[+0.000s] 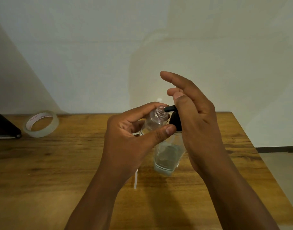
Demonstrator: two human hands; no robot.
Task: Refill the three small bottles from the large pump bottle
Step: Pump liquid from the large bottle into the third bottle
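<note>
Near the back edge of the desk [59, 163], the left hand [130, 140] grips a small bottle [156, 120], tilted, its open mouth at the black nozzle. The right hand [197, 122] rests on the pump head of the large pump bottle [167, 155], fingers loose and mostly straight

We are looking down at a wooden table [42, 163] with a warm brown grain, its far edge running along a pale, plain wall [142, 39]. A broad diagonal shadow is falling across the wall's left side, and soft light is spreading over the rest (its source is out of view). To the right, past the table's angled edge, a strip of light floor [281, 165] is showing, with a dark skirting board [275, 149] meeting the wall's base.
</note>
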